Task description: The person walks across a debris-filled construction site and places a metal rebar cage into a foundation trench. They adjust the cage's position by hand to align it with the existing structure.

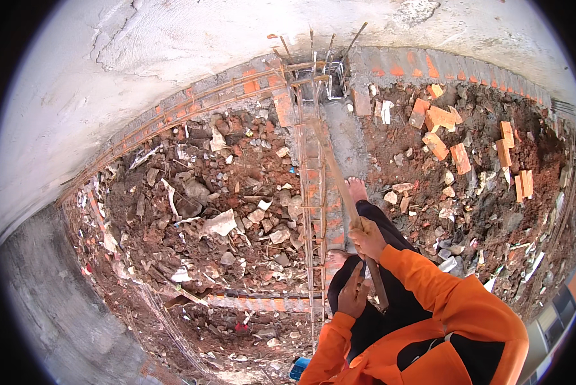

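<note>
A long wooden pole (336,168) slants from my lap up toward the brick wall's far end. My right hand (367,238) is closed around it near its lower part. Beside the pole's near end is my left hand (353,294), its fingers apart and a finger stretched forward; I cannot tell whether it touches the wood. Under the pole's far part lies a long rebar cage (305,221) along the low brick wall (335,221). My bare feet rest on or beside that wall, one foot (357,190) farther forward.
Upright rebar (331,48) rises at the far wall junction. Another rebar cage (191,102) runs along the far left wall. Rubble (223,224) fills the left pit; loose orange bricks (438,119) lie on soil at right. A blue container (299,367) stands near the lower edge.
</note>
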